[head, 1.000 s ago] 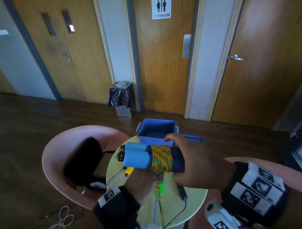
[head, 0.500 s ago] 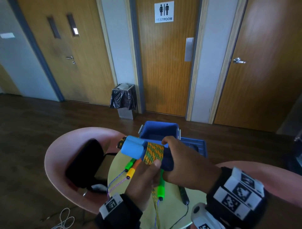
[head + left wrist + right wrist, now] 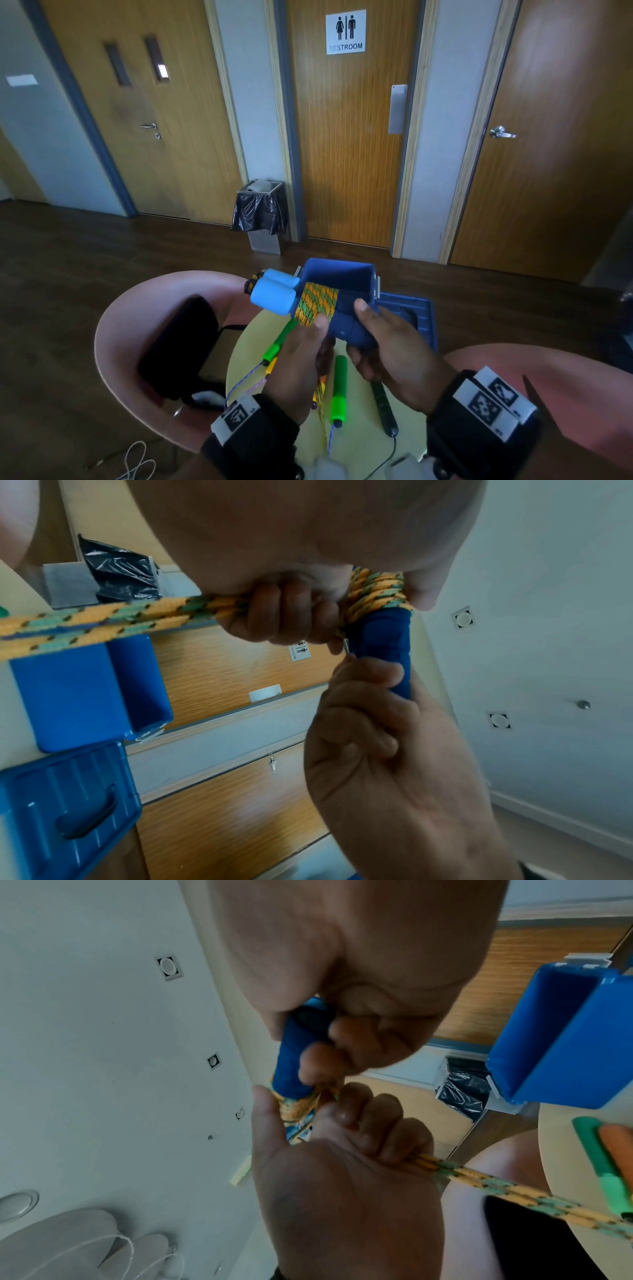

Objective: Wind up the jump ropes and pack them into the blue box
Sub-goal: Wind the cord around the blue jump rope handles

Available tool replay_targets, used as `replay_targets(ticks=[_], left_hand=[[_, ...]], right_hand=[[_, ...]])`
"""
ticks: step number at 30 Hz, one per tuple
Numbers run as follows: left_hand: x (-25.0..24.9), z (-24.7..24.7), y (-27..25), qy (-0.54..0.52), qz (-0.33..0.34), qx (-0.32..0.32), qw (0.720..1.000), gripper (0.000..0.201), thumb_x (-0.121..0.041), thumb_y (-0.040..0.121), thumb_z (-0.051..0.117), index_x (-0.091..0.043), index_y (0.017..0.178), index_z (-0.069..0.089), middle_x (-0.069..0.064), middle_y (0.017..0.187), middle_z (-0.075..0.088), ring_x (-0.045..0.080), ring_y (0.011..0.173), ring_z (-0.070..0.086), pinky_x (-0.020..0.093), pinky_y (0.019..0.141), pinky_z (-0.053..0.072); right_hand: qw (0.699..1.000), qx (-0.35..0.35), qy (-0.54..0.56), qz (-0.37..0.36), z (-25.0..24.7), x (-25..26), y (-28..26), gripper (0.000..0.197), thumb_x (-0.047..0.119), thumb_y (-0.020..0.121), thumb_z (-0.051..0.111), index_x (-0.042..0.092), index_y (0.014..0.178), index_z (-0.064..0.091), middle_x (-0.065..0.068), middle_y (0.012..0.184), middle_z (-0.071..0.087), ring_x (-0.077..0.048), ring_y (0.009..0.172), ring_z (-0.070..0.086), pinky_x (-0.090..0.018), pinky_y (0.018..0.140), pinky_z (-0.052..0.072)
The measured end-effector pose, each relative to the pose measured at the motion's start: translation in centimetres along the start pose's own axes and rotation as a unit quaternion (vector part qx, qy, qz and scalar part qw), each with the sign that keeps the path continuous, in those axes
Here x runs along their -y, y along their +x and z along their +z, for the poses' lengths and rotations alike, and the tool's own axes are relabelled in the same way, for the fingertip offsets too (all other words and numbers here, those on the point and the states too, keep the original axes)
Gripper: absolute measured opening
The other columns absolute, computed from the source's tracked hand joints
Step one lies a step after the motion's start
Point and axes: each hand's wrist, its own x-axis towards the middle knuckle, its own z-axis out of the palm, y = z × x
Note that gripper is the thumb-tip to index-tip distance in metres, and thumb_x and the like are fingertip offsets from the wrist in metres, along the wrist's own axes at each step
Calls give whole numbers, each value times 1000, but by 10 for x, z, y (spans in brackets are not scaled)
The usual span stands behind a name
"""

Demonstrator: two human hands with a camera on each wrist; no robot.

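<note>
A jump rope with two blue foam handles [image 3: 274, 296] is held above the round table, its orange-and-green cord [image 3: 317, 303] wound around the handles' middle. My right hand [image 3: 387, 339] grips the dark blue ends of the handles [image 3: 291, 1058]. My left hand [image 3: 301, 356] holds the loose doubled cord [image 3: 113, 620], its thumb pressed on the coils. The open blue box [image 3: 342, 274] stands on the table just behind the handles, its lid [image 3: 411, 315] lying to the right. Other ropes with green handles [image 3: 339, 387] and a black handle [image 3: 383, 404] lie on the table.
The small round yellow table [image 3: 359, 442] stands between two pink chairs [image 3: 116, 329]; the left one holds a black bag [image 3: 178, 346]. A lined bin [image 3: 260, 212] stands by the restroom door. White cable lies on the dark wood floor [image 3: 137, 462].
The handle bundle has moved away from me and tilted, closer to the blue box. My left hand came up from below the bundle, its thumb now on the coils.
</note>
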Motion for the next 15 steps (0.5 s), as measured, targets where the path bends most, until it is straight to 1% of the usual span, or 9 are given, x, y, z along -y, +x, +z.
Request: replay_targets(ticks=[3,4,6,7,8,9,10,13,15], left_hand=[[-6,2,-3,27,16,44,999,24,-22,83,55,-15,61,63,-8,48,53,2,45,49,14,48,39],[-4,-1,-2,50,12,36,998,20,-14,83,58,-13,63,62,-8,49,54,3,47,50,13,49,39],[2,-7,3,117,-6,-5,993,35,-5,92,59,-16,58,61,-8,51,54,5,51,50,18,52,43],[7,-10,7,138,-15,-29,990,37,-4,95,55,-17,61,62,-5,58,58,10,58,54,25,58,49],[10,-11,9,149,-28,-49,987,33,-5,97,53,-17,68,62,6,69,61,16,68,57,37,68,55],[14,-12,11,153,-44,-61,985,26,-6,98,52,-15,75,61,14,77,61,22,74,57,46,76,53],[16,-11,12,152,-51,-71,985,23,-8,98,51,-12,77,59,17,80,59,25,74,56,49,76,51],[26,-12,15,153,-33,-72,985,30,-23,96,50,-5,74,59,18,74,62,31,69,59,50,71,48],[29,-9,14,162,-23,-44,986,34,-27,99,46,-11,74,64,11,77,68,24,71,63,41,69,49]], right_hand=[[998,-50,2,-23,-1,0,1,44,45,100,48,4,85,51,-11,54,47,-20,44,36,-25,41,27],[998,-56,7,-20,-1,0,1,43,44,100,48,5,85,52,-11,53,46,-19,44,36,-25,41,27],[998,-54,25,-8,-1,2,-1,38,41,101,50,6,87,52,-9,54,45,-15,42,39,-21,39,27],[998,-47,31,-7,-1,3,-1,36,40,101,51,6,87,52,-9,55,45,-12,39,39,-20,38,27],[999,-34,29,-13,-1,3,-2,37,40,100,51,6,87,51,-10,55,45,-11,37,38,-20,37,27],[999,-21,22,-24,-1,3,-2,38,40,100,51,5,85,51,-11,54,46,-12,36,35,-21,37,27],[999,-14,15,-33,0,4,-2,39,39,100,51,4,84,51,-12,54,47,-14,37,34,-21,38,26],[998,-36,-1,-51,3,5,-1,35,34,102,50,4,84,55,-12,55,52,-15,39,38,-21,38,29],[994,-84,-10,-69,3,1,6,34,32,102,51,2,85,56,-11,55,55,-15,40,42,-22,39,32]])
